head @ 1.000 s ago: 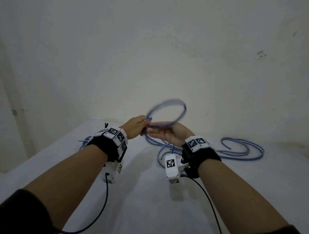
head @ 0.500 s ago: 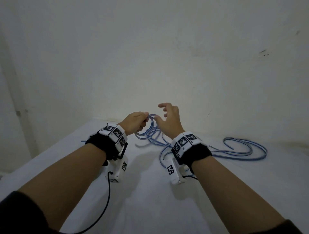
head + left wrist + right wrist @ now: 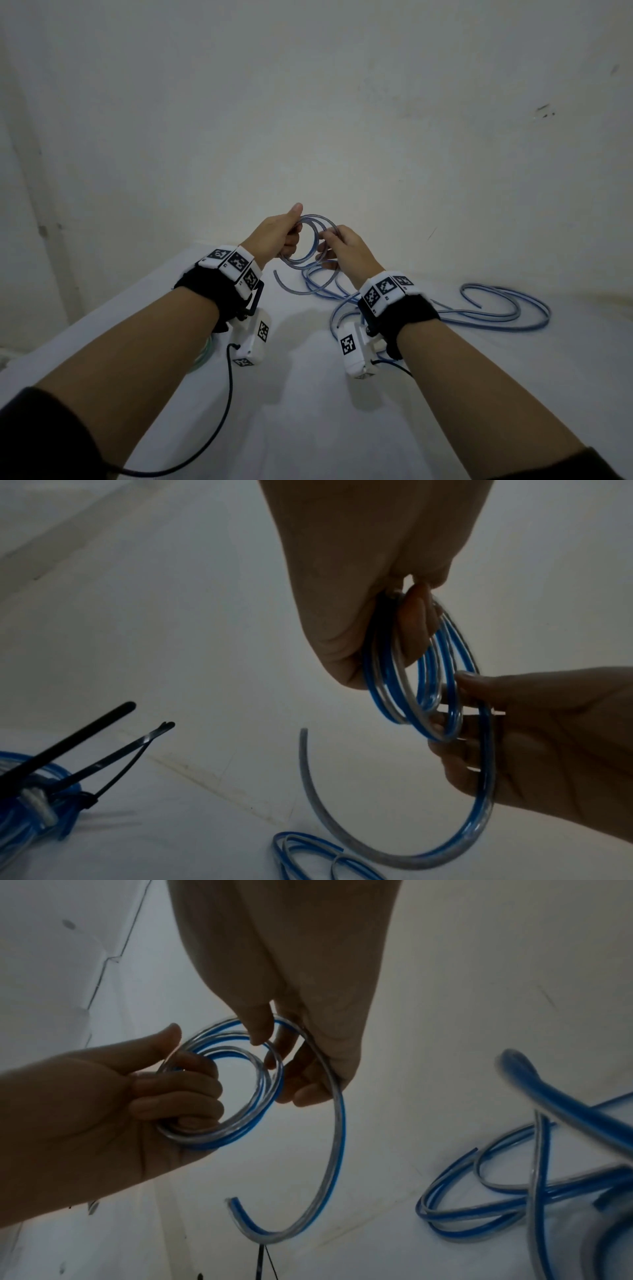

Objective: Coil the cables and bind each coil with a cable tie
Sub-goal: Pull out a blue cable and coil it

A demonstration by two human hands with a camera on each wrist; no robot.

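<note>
Here, a white table (image 3: 308, 428) meets a bare, scuffed wall (image 3: 342, 102). At centre, the left hand (image 3: 274, 236) grips the coil (image 3: 310, 245) while the right hand (image 3: 349, 250) pinches it. Loose cable (image 3: 496, 308) lies at 3 o'clock.

Bare, plain room of no clear kind: scuffed white wall (image 3: 342, 102), white-covered table (image 3: 308, 428).

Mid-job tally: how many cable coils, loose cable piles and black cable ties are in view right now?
Held cable coil: 1
Tied cable coil: 1
Loose cable pile: 1
Black cable tie strips: 3 showing
Total: 6
</note>
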